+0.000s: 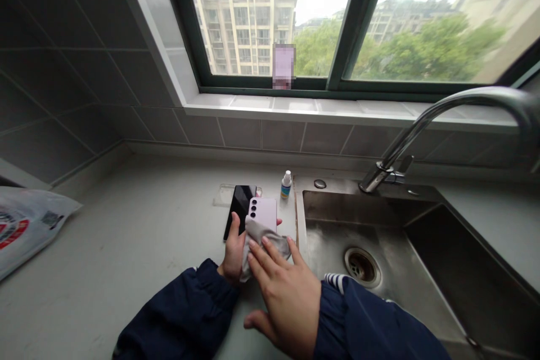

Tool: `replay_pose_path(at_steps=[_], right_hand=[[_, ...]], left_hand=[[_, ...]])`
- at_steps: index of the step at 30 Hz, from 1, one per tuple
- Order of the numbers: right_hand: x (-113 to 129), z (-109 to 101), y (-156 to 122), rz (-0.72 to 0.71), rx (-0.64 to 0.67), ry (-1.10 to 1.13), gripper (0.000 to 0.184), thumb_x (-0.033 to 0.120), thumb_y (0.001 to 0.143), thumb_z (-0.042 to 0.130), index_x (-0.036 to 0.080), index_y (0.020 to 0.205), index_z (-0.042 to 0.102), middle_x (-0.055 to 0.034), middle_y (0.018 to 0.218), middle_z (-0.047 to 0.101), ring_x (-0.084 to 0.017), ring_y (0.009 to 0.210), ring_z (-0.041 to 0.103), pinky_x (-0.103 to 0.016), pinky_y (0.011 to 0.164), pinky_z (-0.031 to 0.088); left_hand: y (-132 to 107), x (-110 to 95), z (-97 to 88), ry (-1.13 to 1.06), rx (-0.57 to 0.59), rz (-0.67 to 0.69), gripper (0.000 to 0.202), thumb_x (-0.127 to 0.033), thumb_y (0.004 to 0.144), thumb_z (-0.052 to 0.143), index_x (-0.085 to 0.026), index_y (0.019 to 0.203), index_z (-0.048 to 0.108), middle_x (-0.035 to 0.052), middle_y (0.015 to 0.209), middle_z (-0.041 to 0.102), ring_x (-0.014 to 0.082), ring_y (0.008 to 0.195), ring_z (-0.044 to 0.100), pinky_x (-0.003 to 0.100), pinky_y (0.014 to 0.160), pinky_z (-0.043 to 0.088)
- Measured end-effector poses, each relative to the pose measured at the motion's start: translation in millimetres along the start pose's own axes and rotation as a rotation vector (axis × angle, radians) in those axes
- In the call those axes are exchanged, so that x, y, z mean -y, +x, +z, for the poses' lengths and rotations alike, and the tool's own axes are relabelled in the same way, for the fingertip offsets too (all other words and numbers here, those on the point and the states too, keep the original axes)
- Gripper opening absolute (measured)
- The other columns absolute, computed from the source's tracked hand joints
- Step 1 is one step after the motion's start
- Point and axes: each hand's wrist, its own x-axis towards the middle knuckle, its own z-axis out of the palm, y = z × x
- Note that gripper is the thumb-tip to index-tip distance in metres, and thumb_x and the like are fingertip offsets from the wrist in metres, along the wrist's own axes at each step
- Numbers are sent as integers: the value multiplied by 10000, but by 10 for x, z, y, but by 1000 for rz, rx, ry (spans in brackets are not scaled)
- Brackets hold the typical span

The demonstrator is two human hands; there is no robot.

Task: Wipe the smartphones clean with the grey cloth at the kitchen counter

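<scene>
Watching the feed here. Both forearms come in from the near edge of the desk (126, 247), dark blue sleeves, hands meeting right beside the sink's (442, 259) left rim. The left hand (233, 250) is turned on its side with the grip wrapped around the lower end of the pink phone (264, 212). That phone sits camera-side up, tilted off the desk, its top end pointing at the back edge. The right hand (283, 287) is palm down, wrist bent in. Its grip isn't pinching anything: the fingers are stretched out flat and slightly fanned, pressing the grey cloth (258, 233) onto the phone's lower half.

Count-wise there are two phones: the pink one, and a black phone (239, 206) lying flat just left of it, touching or nearly so, can't tell which. One cloth. One small bottle (286, 184) with a white cap stands upright near the back, by the sink's corner. One tap (439, 109) arcs over the sink. One printed plastic bag (25, 225) lies at the far left edge.
</scene>
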Motion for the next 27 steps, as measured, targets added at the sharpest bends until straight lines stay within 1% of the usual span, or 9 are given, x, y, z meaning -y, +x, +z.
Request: replay_pose_path(at_steps=[3, 6, 8, 10, 13, 15, 17, 21, 27], right_hand=[[-117, -19, 90, -15, -35, -42, 887, 665, 887, 535, 164, 1569, 272, -96, 1643, 136, -349, 1521, 120, -685, 1184, 55], [-262, -100, 220, 9, -67, -102, 893, 671, 903, 500, 144, 1575, 239, -99, 1649, 55, -351, 1526, 83, -703, 1166, 90], [-362, -166, 306, 42, -97, -141, 860, 655, 930, 458, 134, 1576, 231, -100, 1649, 60, -343, 1528, 74, -703, 1163, 81], [-447, -228, 366, 68, -115, -160, 821, 637, 952, 423, 131, 1573, 241, -97, 1649, 81, -327, 1530, 79, -680, 1174, 86], [-514, -315, 378, 86, -87, -150, 784, 608, 962, 432, 129, 1563, 275, -111, 1643, 144, -313, 1525, 125, -638, 1185, 142], [-504, -368, 329, 88, -38, -131, 774, 584, 953, 468, 125, 1554, 300, -127, 1633, 197, -323, 1515, 174, -629, 1176, 194], [-443, -411, 244, 70, -3, -109, 761, 576, 940, 495, 125, 1535, 346, -134, 1620, 248, -339, 1499, 225, -633, 1168, 217], [-227, -424, 58, -24, 46, -31, 723, 611, 924, 505, 149, 1478, 456, -120, 1581, 354, -341, 1474, 292, -629, 1183, 194], [-69, -330, -34, -88, 151, 49, 759, 642, 865, 577, 190, 1466, 475, -85, 1565, 392, -342, 1473, 294, -655, 1192, 139]], left_hand=[[17, 30, -4, -15, 59, 24, 955, -781, 885, 227, -54, 1466, 442, 245, 1232, 655, 353, 1174, 616, 494, 1096, 366], [42, 70, -18, -29, 60, 96, 858, -726, 923, 241, -122, 1518, 375, 215, 1337, 609, 337, 1275, 557, 480, 1151, 295], [52, 84, -35, -24, 47, 133, 830, -719, 927, 244, -165, 1537, 346, 194, 1385, 582, 334, 1308, 531, 478, 1157, 287], [49, 82, -55, -2, 31, 108, 835, -734, 917, 246, -186, 1539, 341, 188, 1396, 574, 349, 1294, 542, 500, 1134, 320], [27, 65, -71, 43, -8, -24, 874, -779, 885, 237, -201, 1530, 353, 199, 1356, 598, 389, 1197, 605, 574, 1047, 396], [14, 59, -56, 56, -41, -43, 903, -797, 871, 234, -181, 1518, 370, 214, 1314, 617, 395, 1144, 632, 586, 1012, 420], [9, 58, -20, 46, -76, 7, 908, -781, 883, 252, -129, 1498, 394, 229, 1281, 631, 380, 1140, 635, 553, 1028, 420], [9, 55, 67, -3, -126, 64, 913, -760, 894, 296, -51, 1453, 439, 244, 1228, 653, 361, 1148, 631, 492, 1065, 402], [18, 35, 90, -72, -95, 72, 946, -799, 870, 296, -33, 1373, 532, 230, 1178, 689, 352, 1093, 657, 482, 1029, 425]])
